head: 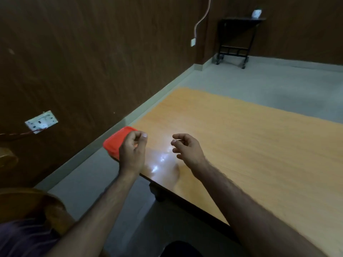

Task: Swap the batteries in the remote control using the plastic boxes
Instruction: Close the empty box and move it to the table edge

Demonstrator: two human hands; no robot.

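Orange wooden table [250, 145] with a dark edge, running from near right toward the far centre. Brown wood-grain wall panelling [83, 62] at left and far. Grey floor [259, 80] beyond and beside the table. White socket plate [41, 121] on the left wall, wires trailing from it. Black wheeled side table [236, 39] in the far corner, a small white object [257, 13] on top. Pale cable [201, 19] descending the wall to a white box [193, 42].

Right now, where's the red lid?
In the head view, the red lid is left of centre at the table's near-left corner, partly behind the left hand.
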